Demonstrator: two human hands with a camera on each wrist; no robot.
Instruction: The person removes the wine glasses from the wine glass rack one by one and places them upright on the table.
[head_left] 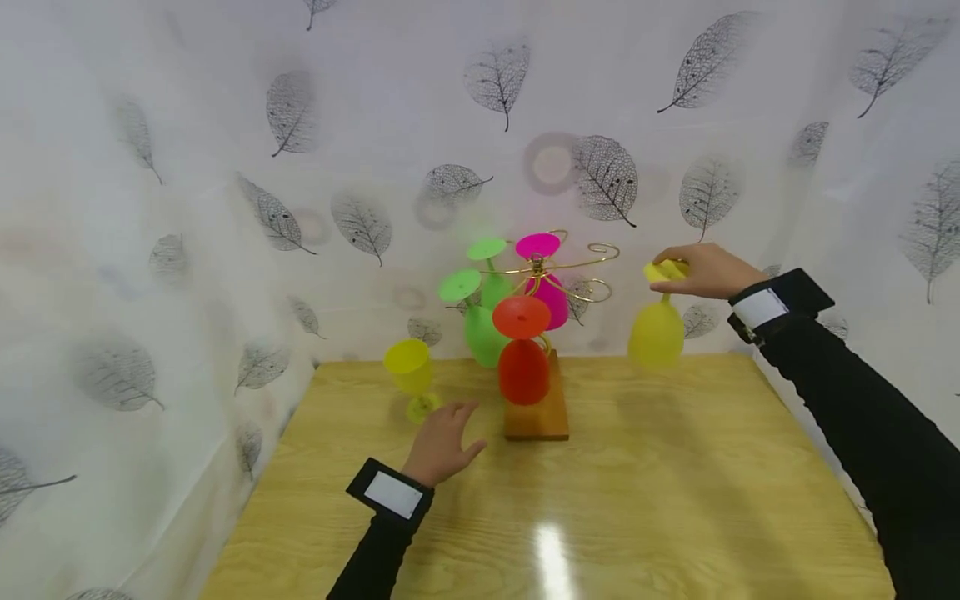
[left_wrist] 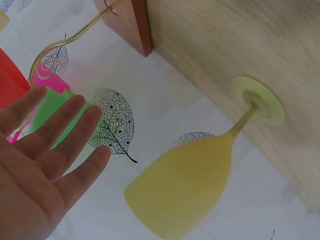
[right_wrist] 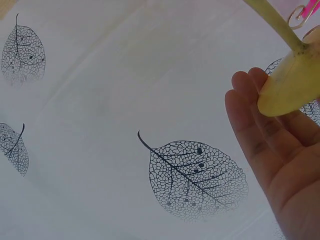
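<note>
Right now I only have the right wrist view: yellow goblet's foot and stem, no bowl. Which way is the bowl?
Observer: Down. In the head view, the right hand holds the yellow goblet by its foot, bowl hanging below.
Operator: Anything else held?
Observer: No, the left hand is open and holds nothing.
Operator: What's near that hand?
Observer: Another yellow goblet, standing upright on the table.
</note>
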